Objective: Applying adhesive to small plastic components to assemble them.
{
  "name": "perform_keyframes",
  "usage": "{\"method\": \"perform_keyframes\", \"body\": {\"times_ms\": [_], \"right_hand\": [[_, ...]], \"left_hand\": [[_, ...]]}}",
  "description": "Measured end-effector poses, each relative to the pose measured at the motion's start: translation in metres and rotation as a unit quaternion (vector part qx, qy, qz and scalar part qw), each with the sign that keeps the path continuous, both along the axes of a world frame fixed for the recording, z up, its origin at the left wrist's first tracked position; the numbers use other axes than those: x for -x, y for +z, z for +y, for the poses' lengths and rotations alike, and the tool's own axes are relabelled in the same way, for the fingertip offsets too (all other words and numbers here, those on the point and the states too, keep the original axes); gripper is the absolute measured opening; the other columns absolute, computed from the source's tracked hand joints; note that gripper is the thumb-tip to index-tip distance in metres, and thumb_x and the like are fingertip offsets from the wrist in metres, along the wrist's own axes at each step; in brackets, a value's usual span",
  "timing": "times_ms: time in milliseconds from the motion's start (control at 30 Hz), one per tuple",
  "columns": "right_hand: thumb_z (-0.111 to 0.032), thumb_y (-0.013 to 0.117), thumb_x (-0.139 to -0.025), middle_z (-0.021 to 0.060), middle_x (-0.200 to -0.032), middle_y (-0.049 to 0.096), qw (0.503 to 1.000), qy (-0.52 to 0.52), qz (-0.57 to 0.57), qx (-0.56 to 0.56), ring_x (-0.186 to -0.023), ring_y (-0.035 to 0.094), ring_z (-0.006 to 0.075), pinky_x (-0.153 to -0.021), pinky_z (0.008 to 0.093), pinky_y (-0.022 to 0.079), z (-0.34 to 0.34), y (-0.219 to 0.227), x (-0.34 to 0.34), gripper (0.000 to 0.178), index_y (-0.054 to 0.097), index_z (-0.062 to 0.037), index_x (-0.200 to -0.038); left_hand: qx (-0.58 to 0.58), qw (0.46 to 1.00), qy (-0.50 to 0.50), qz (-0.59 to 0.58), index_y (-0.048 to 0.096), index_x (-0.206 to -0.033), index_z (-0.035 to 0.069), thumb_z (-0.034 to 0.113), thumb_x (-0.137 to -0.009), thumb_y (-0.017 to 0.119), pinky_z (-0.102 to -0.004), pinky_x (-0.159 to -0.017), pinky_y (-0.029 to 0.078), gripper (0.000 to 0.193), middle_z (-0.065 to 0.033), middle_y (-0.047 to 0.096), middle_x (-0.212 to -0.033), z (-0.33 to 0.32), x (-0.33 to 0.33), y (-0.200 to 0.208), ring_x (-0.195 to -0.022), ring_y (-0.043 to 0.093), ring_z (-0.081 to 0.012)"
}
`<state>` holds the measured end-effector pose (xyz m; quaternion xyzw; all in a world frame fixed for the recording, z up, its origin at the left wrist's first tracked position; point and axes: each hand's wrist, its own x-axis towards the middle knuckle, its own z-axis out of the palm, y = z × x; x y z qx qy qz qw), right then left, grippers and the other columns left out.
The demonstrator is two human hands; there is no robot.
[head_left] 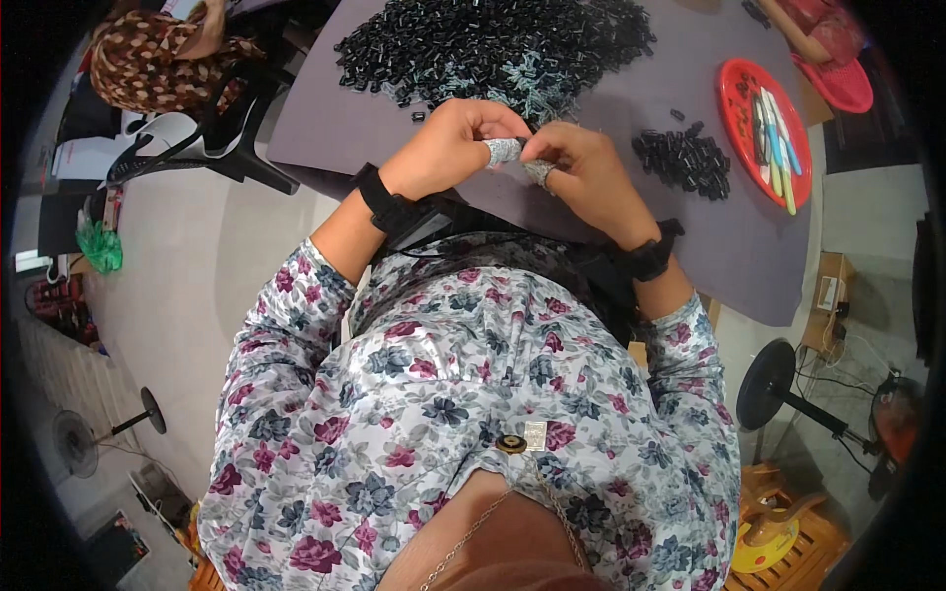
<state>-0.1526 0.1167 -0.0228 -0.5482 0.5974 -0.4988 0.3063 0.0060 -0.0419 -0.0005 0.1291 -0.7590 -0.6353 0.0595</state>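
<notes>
My left hand (453, 148) and my right hand (583, 175) meet over the near edge of the table. Both are closed, fingertips pinched around a small black piece (520, 141), mostly hidden by the fingers. Pale wrapping covers the left thumb (503, 151) and a digit of the right hand (537, 172). Just beyond the hands spreads a big heap of small black tube-like pieces (473, 44), with greyish-blue bits (527, 79) along its near side. To the right of my right hand lies a smaller pile of similar black pieces (682, 163).
A red oval tray (731, 94) with several knife-like tools (774, 138) rests on the grey-covered table (734, 246). Two other people (158, 64) sit at the far left and far right, the latter by a red basket (843, 84). A black chair (222, 138) and pedestal fans (767, 384) stand around.
</notes>
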Motion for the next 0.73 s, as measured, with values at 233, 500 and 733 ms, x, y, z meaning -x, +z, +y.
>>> {"method": "perform_keyframes", "body": {"times_ms": [233, 500, 733], "right_hand": [[0.005, 0.063, -0.085, 0.0015, -0.089, 0.069, 0.989, -0.063, -0.135, 0.020, -0.079, 0.063, 0.0066, -0.068, 0.0222, 0.050, -0.003, -0.002, -0.002, 0.015, 0.068, 0.0011, -0.098], [0.003, 0.067, -0.086, 0.0009, -0.087, 0.070, 0.987, -0.071, -0.138, 0.036, -0.076, 0.063, 0.0055, -0.065, 0.0215, 0.050, -0.005, 0.004, -0.005, 0.012, 0.069, -0.0001, -0.097], [0.002, 0.067, -0.086, 0.0015, -0.084, 0.071, 0.990, -0.094, -0.099, 0.027, -0.075, 0.064, 0.0062, -0.065, 0.0212, 0.050, -0.007, -0.005, -0.005, 0.012, 0.070, -0.0022, -0.097]], "left_hand": [[-0.206, 0.976, 0.068, -0.001, 0.064, -0.109, 0.000, 0.000, -0.096, 0.057, -0.0231, -0.076, 0.059, 0.014, -0.0129, 0.074, -0.100, -0.005, -0.001, -0.008, -0.085, 0.072, -0.0132], [-0.233, 0.971, 0.047, 0.005, 0.063, -0.111, -0.001, 0.003, -0.098, 0.056, -0.0245, -0.077, 0.060, 0.014, -0.0149, 0.074, -0.101, -0.002, -0.003, -0.012, -0.084, 0.073, -0.0151], [-0.197, 0.979, 0.043, -0.015, 0.063, -0.115, -0.001, 0.003, -0.098, 0.055, -0.0255, -0.079, 0.060, 0.019, -0.0147, 0.074, -0.101, 0.001, -0.004, -0.012, -0.085, 0.073, -0.0165]]}}
